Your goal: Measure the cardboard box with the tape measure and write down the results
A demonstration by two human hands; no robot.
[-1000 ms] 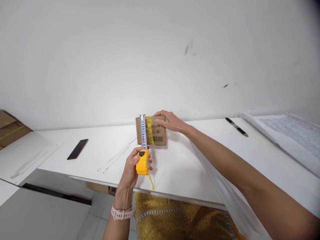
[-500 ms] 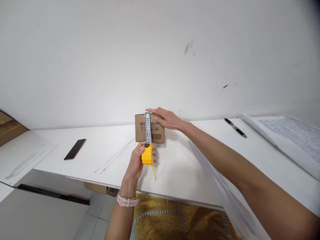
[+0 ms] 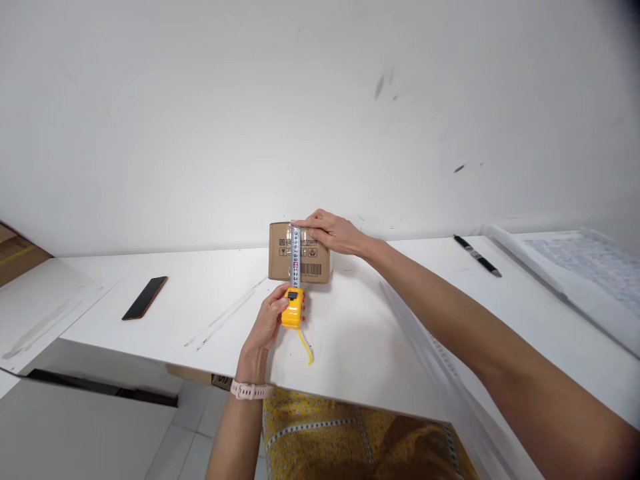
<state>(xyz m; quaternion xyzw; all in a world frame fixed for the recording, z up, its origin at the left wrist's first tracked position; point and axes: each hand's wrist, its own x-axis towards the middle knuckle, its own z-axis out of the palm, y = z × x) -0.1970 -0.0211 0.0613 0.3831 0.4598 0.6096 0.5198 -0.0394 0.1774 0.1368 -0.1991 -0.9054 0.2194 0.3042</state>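
A small brown cardboard box with printed marks and a barcode stands on the white table near the wall. My left hand is closed around a yellow tape measure, thumb by its black button, just in front of the box. Its metal blade runs up the printed face to the top edge. My right hand grips the box's upper right part, with the index fingertip on the blade's end at the top edge. A yellow wrist strap trails from the tape measure onto the table.
A dark phone lies to the left on the table. Over to the right are a black pen and papers with writing. Translucent plastic film hangs over the front edge. Another carton stands far left.
The tape measure's case has tilted slightly and sits a little further from the blade's end, with slightly more blade showing. My right index fingertip has settled lower onto the blade's end. The view has shifted slightly.
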